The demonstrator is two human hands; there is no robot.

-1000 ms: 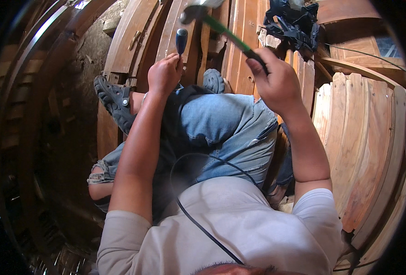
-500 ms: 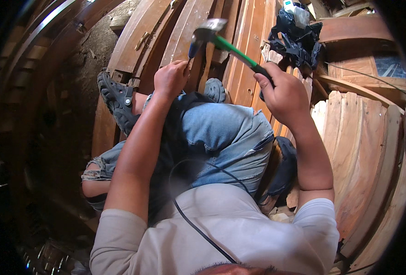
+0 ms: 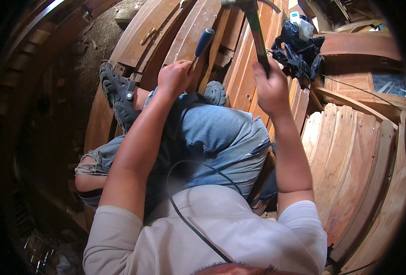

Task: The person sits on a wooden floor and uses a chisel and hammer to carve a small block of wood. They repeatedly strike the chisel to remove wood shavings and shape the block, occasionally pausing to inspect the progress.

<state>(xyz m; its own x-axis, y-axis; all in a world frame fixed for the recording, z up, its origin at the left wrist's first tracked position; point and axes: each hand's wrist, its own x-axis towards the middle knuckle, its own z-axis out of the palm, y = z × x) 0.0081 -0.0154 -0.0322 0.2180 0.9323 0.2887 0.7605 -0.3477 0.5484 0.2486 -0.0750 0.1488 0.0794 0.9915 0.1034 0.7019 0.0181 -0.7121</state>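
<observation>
My left hand [image 3: 174, 78] is closed around the lower part of a blue-handled chisel [image 3: 204, 43], whose handle leans up and to the right. The chisel's tip is hidden behind the hand and knee. My right hand [image 3: 272, 89] grips the black end of a claw hammer [image 3: 256, 39] with a green handle. The hammer is raised, its head at the top edge, up and right of the chisel and apart from it. Brown wooden planks [image 3: 189, 34] lie beyond my left hand.
Dark clogs [image 3: 116, 94] are on my feet among the boards. A black strapped bag [image 3: 297, 55] lies beyond my right hand. Pale boards [image 3: 350, 151] are stacked at right, near a wooden panel with a glass pane [image 3: 390, 83]. A black cable [image 3: 191, 222] crosses my shirt.
The hammer has lifted away from the chisel's handle end, swinging up and to the right. My right hand has turned with it; my left hand keeps its hold in nearly the same place.
</observation>
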